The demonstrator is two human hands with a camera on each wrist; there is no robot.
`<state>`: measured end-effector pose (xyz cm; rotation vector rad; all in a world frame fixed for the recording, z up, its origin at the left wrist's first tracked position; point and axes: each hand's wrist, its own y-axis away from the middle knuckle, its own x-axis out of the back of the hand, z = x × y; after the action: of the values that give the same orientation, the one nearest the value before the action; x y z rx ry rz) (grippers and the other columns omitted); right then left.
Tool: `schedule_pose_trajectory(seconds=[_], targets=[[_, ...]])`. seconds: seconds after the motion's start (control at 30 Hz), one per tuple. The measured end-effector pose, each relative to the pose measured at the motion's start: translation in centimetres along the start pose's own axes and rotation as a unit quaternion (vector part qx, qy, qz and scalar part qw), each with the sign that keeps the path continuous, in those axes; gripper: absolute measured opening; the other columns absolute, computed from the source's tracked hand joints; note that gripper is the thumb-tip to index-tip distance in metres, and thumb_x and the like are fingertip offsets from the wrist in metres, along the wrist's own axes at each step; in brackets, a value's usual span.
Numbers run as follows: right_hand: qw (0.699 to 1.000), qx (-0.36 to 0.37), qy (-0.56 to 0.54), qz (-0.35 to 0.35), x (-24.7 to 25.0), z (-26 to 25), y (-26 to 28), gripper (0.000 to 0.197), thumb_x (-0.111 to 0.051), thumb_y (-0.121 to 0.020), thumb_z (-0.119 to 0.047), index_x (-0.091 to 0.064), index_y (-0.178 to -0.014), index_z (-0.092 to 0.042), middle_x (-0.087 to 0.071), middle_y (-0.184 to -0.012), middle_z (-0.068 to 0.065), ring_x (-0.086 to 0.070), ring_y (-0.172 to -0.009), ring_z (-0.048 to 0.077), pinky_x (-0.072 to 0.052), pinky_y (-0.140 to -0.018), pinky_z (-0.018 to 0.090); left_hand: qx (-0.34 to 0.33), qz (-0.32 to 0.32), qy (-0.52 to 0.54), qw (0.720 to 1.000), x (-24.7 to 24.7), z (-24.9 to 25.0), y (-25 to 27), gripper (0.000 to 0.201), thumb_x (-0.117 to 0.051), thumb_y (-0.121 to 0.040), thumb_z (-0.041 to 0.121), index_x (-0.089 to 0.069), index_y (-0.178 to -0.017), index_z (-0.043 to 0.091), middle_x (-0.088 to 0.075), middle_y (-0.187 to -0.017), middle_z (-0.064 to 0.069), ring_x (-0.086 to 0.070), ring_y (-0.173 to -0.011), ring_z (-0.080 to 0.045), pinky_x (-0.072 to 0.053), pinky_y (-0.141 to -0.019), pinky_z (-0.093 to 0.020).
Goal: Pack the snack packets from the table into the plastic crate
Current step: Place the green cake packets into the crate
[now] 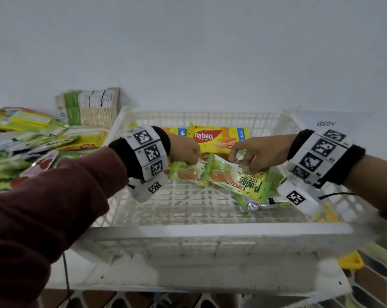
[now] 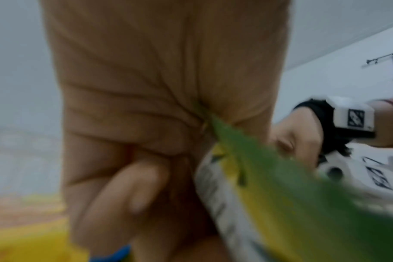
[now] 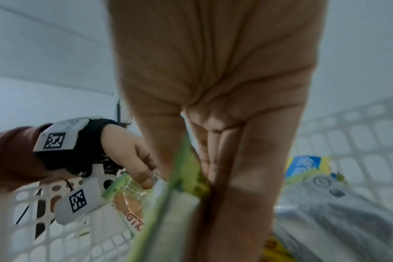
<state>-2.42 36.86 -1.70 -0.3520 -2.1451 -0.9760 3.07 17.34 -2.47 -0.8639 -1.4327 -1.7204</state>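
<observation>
Over the white plastic crate [image 1: 210,232] both hands hold green Apollo pandan snack packets [image 1: 234,181]. My left hand [image 1: 186,152] pinches the left end of the packets, where a second green packet [image 1: 186,173] overlaps. My right hand [image 1: 252,156] pinches the top edge near the right end. The left wrist view shows curled fingers [image 2: 132,186] and a blurred green packet edge [image 2: 269,177]. The right wrist view shows the packet [image 3: 166,209] running from my palm to the other hand [image 3: 132,159]. A yellow Nabati wafer pack [image 1: 212,138] lies at the crate's far side.
A heap of green and yellow snack packets [image 1: 25,138] lies on the table left of the crate, with a beige-and-green bag [image 1: 88,107] behind it. A silver-and-green packet [image 1: 259,204] lies in the crate's right part. A white wall rises right behind.
</observation>
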Motion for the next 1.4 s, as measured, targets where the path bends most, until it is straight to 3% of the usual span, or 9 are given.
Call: schedule_pose_trajectory(seconds=[0.17,0.3,0.47,0.67,0.8,0.93,1.17,1.3,1.4], targets=[[0.993,-0.066,0.091,-0.047,-1.5,-0.1,-1.1,0.045,-0.054,-0.085,0.001,-0.037,-0.121,-0.020,-0.047,-0.062,0.007,-0.042,-0.042,0.013,-0.036,-0.043,0.023,0.019,-0.041,0.010,0.999,1.6,-1.7,1.9,0.033,-0.054,-0.089,0.006,-0.061,-0.119,0.019,-0.055,-0.084,0.001,-0.046,-0.061,-0.009,-0.040,-0.046,-0.012],[0.950,-0.072,0.298,-0.058,-3.3,-1.4,-1.3,0.035,-0.056,-0.087,-0.014,-0.048,-0.122,-0.012,-0.059,-0.093,0.003,-0.056,-0.078,0.018,-0.043,-0.066,0.026,0.049,-0.071,-0.091,0.992,2.7,-1.3,3.0,0.034,-0.058,-0.088,0.008,-0.065,-0.119,0.019,-0.060,-0.088,0.005,-0.045,-0.074,-0.010,-0.039,-0.059,-0.014],[0.940,0.033,0.335,0.047,-3.6,-2.8,-3.6,0.052,-0.054,-0.085,-0.009,-0.043,-0.135,-0.017,-0.053,-0.129,0.005,-0.054,-0.109,0.023,-0.048,-0.093,0.033,0.036,-0.059,-0.264,0.962,1.5,2.8,2.1,0.039,-0.052,-0.092,0.011,-0.052,-0.131,0.009,-0.050,-0.137,-0.007,-0.043,-0.097,-0.015,-0.036,-0.060,-0.020],[0.939,0.042,0.339,-0.041,-4.8,-3.3,-5.2,0.056,-0.051,-0.092,-0.015,-0.032,-0.144,-0.022,-0.032,-0.150,-0.002,-0.032,-0.135,0.018,-0.024,-0.107,0.024,-0.061,0.053,-0.264,0.961,-1.8,3.6,0.8,0.034,-0.052,-0.090,0.009,-0.056,-0.124,0.008,-0.057,-0.124,-0.007,-0.055,-0.112,-0.026,-0.043,-0.075,-0.031],[0.935,0.019,0.352,-0.041,-4.4,-3.4,-5.6,0.033,-0.058,-0.087,-0.011,-0.054,-0.120,-0.009,-0.058,-0.117,0.009,-0.051,-0.108,0.022,-0.042,-0.076,0.022,-0.082,0.123,-0.201,0.968,-2.5,1.7,1.1,0.030,-0.057,-0.089,0.011,-0.053,-0.119,0.009,-0.051,-0.121,-0.007,-0.052,-0.109,-0.025,-0.043,-0.077,-0.031],[0.937,0.013,0.344,-0.063,-3.8,-3.5,-4.9,0.025,-0.060,-0.082,-0.001,-0.062,-0.106,-0.001,-0.055,-0.083,0.005,-0.043,-0.070,0.014,-0.030,-0.048,0.019,0.025,0.089,-0.158,0.983,-3.9,0.6,1.3,0.044,-0.056,-0.089,0.041,-0.051,-0.112,0.004,-0.058,-0.103,-0.009,-0.053,-0.085,-0.022,-0.043,-0.070,-0.029],[0.953,0.036,0.287,0.089,0.6,-3.6,-1.9,0.028,-0.066,-0.080,-0.012,-0.044,-0.067,-0.024,-0.042,-0.066,-0.011,-0.042,-0.064,0.011,-0.037,-0.065,0.026,0.069,0.006,-0.197,0.978,-6.2,0.9,1.5,0.062,-0.057,-0.091,0.017,-0.022,-0.138,0.002,-0.045,-0.129,-0.017,-0.054,-0.079,-0.024,-0.038,-0.058,-0.026],[0.971,-0.012,0.186,0.152,1.1,-2.8,-1.0,0.021,-0.066,-0.083,-0.018,-0.046,-0.085,-0.015,-0.049,-0.060,-0.006,-0.045,-0.052,0.007,-0.035,-0.052,0.021,0.063,-0.017,-0.223,0.973,-5.3,0.3,2.0,0.051,-0.040,-0.096,0.008,-0.017,-0.141,0.003,-0.050,-0.105,-0.020,-0.035,-0.059,-0.018,-0.024,-0.046,-0.023],[0.982,-0.055,0.108,0.144,-0.8,-2.0,-2.0,0.029,-0.066,-0.084,-0.017,-0.042,-0.099,-0.013,-0.054,-0.053,-0.005,-0.049,-0.035,0.002,-0.037,-0.047,0.018,0.074,-0.041,-0.216,0.973,-4.6,0.2,2.5,0.045,-0.028,-0.101,0.016,-0.020,-0.142,0.000,-0.053,-0.113,-0.022,-0.054,-0.097,-0.031,-0.043,-0.078,-0.035]])
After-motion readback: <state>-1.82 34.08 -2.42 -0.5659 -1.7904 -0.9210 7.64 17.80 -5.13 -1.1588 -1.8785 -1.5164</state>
